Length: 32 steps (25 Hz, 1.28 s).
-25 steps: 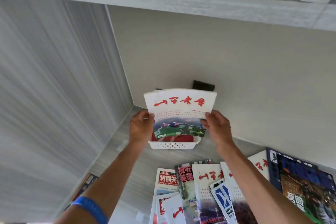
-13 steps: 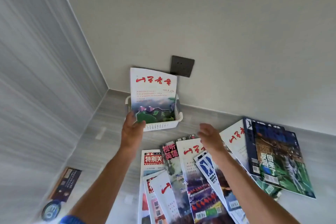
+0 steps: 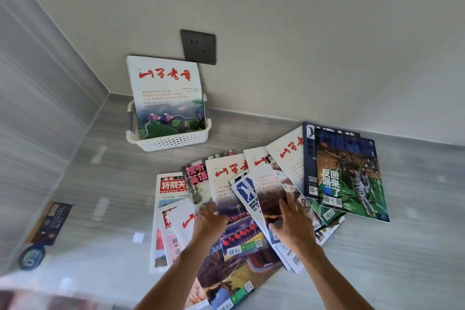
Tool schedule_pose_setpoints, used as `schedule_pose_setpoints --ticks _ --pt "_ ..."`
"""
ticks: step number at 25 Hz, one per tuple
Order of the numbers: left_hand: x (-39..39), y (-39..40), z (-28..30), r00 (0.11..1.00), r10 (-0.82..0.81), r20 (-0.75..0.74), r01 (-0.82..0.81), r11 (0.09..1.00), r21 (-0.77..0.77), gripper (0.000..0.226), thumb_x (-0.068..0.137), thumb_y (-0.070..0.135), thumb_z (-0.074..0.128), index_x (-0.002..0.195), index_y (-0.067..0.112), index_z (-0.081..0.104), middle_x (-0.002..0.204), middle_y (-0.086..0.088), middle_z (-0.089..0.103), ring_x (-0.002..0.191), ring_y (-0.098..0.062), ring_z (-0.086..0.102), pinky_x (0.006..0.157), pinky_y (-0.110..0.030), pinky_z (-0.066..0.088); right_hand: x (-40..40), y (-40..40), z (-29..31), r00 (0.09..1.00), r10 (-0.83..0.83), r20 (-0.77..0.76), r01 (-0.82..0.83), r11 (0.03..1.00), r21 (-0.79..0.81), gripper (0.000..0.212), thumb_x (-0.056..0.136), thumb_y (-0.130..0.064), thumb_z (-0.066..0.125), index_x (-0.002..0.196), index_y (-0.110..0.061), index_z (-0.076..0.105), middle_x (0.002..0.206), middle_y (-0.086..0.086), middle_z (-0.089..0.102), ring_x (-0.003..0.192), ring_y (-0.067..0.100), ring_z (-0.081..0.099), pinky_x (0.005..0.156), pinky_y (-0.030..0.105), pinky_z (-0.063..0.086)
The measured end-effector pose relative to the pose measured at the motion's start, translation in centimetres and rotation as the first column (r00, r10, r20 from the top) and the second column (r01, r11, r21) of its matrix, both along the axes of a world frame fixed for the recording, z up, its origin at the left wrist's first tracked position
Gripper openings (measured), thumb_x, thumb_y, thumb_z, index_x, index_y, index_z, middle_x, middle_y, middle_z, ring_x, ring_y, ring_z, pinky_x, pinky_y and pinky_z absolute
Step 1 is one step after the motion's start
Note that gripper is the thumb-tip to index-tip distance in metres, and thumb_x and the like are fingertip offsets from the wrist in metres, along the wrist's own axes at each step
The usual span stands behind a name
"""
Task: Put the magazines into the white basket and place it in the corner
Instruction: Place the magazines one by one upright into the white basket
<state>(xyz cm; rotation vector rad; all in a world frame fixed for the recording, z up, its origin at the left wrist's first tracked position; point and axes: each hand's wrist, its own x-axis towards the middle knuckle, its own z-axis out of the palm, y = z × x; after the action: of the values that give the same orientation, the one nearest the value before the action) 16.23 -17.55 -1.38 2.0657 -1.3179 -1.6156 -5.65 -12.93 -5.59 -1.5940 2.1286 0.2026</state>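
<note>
A: Head view, item one: white basket (image 3: 168, 139). Location?

B: On the grey counter (image 3: 83, 184), near the corner, against the back wall under the dark wall socket (image 3: 198, 46). Not yet tucked into the corner itself.

A: Contents?

B: One magazine (image 3: 164, 94), white cover, red title. Half a second ago the left hand was at its lower edge by the basket; a second ago both hands held it above the basket. Now it stands alone, released.

A: Meaning for the task?

B: I judge the first magazine stowed, many left, and the basket's move to the corner still to come.

A: Its orientation?

B: Long axis upright, leaning back toward the wall. Cover faces the camera, title at the top, lower edge down in the basket. The top half stands proud of the rim.

A: Item two: loose magazines (image 3: 251, 199)?

B: Fanned and overlapping on the counter in front of the basket, spines roughly toward the wall, a green sports cover (image 3: 352, 176) at the right end.

A: Hands?

B: Left hand (image 3: 210, 219) down on the fan's middle, fingers curled at a cover's edge; whether it has pinched anything I cannot tell. Right hand (image 3: 293, 221) spread, fingers open, resting over the covers, holding nothing that shows.

A: Other?

B: A dark card (image 3: 50, 221) and a round blue tag (image 3: 31, 258) lie at the far left.
</note>
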Motion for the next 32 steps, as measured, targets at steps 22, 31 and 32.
schedule_pose_setpoints --ticks 22,31,32 --pt "-3.3 -1.7 5.1 0.966 -0.078 -0.245 0.044 0.989 -0.141 0.046 0.086 0.008 0.058 0.093 0.053 0.067 0.109 0.002 0.074 0.084 -0.009 0.069 0.073 -0.027 0.06 5.8 3.7 7.6 0.821 0.219 0.528 -0.036 0.942 -0.334 0.03 0.094 -0.047 0.045 0.116 -0.029 0.057 0.07 -0.02 0.056 0.051 -0.009 0.053 0.047 0.003 0.036" --pt "8.4 -2.1 9.0 0.586 -0.153 -0.796 -0.075 0.968 -0.24 0.033 0.082 -0.004 0.055 0.112 0.002 0.069 0.108 -0.016 0.073 0.097 -0.03 0.068 0.084 -0.039 0.056 4.6 -4.7 9.6 0.214 -0.225 0.951 0.483 0.87 0.098 0.061 0.073 -0.019 0.08 0.127 -0.035 0.056 0.112 -0.017 0.068 0.081 0.014 0.071 0.063 0.029 0.055" --pt "8.9 -2.6 9.6 0.563 -0.151 -0.812 -0.082 0.968 -0.237 0.033 0.082 -0.004 0.054 0.109 0.002 0.071 0.103 -0.016 0.074 0.09 -0.03 0.07 0.078 -0.038 0.057 5.3 -5.4 9.8 0.189 -0.234 0.954 0.459 0.879 0.125 0.073 0.068 -0.016 0.079 0.131 -0.038 0.05 0.122 -0.019 0.062 0.084 0.015 0.071 0.066 0.033 0.055"
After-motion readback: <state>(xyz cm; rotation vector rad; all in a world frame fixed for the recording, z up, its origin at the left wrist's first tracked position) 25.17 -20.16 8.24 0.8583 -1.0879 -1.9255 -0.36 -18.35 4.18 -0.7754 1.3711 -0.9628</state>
